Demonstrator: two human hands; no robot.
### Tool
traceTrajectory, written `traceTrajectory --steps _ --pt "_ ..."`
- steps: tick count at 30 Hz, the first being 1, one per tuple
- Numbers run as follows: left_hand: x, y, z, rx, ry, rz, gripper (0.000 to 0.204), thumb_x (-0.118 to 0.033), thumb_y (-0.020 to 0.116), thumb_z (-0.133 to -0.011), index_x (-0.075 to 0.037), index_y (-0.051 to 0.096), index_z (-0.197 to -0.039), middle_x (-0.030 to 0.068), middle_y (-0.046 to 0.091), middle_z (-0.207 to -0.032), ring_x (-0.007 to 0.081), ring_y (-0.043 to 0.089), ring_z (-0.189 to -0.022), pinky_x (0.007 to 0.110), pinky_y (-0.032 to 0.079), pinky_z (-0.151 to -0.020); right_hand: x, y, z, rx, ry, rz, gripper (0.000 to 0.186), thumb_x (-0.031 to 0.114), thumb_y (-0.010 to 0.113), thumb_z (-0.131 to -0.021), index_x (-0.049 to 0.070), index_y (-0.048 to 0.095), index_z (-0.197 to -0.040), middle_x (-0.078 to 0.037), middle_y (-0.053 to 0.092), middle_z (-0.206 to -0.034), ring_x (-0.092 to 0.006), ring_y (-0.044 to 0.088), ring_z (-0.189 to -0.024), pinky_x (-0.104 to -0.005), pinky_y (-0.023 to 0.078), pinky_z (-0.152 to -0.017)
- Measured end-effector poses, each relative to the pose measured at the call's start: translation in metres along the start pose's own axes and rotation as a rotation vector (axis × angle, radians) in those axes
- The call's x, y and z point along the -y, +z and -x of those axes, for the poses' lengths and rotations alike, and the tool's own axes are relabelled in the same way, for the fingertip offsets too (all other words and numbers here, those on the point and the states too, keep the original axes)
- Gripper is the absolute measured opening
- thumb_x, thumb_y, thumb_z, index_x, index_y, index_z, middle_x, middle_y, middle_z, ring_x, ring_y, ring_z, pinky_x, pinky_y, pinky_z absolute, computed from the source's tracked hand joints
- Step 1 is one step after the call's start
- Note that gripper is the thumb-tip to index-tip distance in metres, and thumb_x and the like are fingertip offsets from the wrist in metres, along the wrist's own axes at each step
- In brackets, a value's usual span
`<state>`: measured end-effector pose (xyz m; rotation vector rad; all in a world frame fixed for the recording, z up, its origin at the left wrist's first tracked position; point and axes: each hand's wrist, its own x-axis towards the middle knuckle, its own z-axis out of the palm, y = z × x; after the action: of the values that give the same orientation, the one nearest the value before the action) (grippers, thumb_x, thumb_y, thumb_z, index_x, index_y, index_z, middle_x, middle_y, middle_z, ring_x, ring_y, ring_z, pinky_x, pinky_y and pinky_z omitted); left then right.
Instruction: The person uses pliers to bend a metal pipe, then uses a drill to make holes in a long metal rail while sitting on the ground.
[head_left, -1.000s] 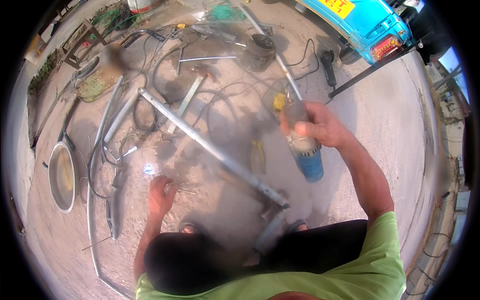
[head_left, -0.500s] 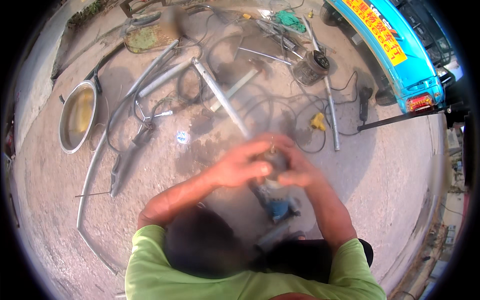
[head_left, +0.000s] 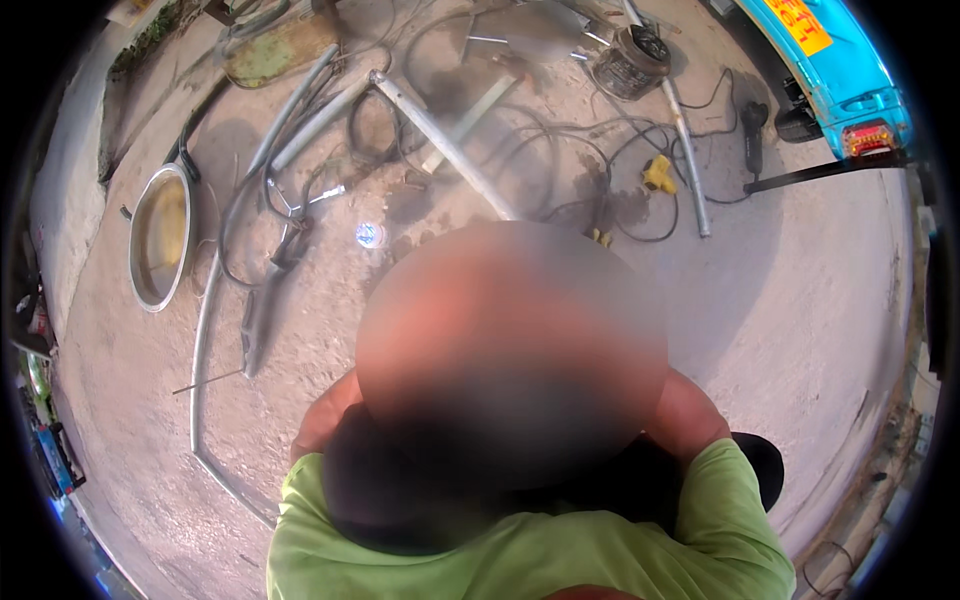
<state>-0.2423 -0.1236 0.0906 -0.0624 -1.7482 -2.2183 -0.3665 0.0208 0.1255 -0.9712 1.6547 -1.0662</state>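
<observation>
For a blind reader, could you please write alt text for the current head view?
A large blur hides both hands of a person in a green shirt. Metal pipes and cables lie on the ground, a silvery basin left, a blue vehicle upper right.

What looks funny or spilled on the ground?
Dark patches by the yellow object look like spilled liquid, though I can't be sure. The thin grey pipe on the left bends sharply near its lower end. A blur hides both hands, so I can't check there.

the rough concrete ground (head_left: pixel 790 340) carries a metal basin (head_left: pixel 140 250) at nine o'clock, a bent pipe (head_left: pixel 195 400) at eight, a yellow object (head_left: pixel 658 175) at two.
</observation>
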Motion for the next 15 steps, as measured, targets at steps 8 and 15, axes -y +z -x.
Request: traceTrajectory --steps 8,15 --pt "-0.033 -0.013 -0.009 0.166 -0.195 -0.198 0.049 -0.022 0.076 -0.085 0.0 0.066 -0.127 0.0196 0.058 -0.143 0.0351 0.049 -0.139 0.047 0.037 -0.116 0.001 0.004 -0.001 0.036 -0.054 -0.191 0.054 0.021 0.083 -0.071 0.003 0.065 -0.119 -0.009 0.071 -0.106 -0.019 0.067 -0.1 -0.0348 0.054 -0.087" --pt "-0.043 0.012 -0.01 -0.044 -0.293 -0.341 0.047 -0.028 0.077 -0.087 0.002 0.066 -0.123 0.0184 0.063 -0.134 0.0331 0.057 -0.129 0.044 0.043 -0.111 -0.002 0.002 -0.005 -0.073 -0.13 -0.197 0.056 0.022 0.081 -0.069 0.004 0.065 -0.119 -0.013 0.071 -0.099 -0.0261 0.069 -0.095 -0.039 0.055 -0.086"
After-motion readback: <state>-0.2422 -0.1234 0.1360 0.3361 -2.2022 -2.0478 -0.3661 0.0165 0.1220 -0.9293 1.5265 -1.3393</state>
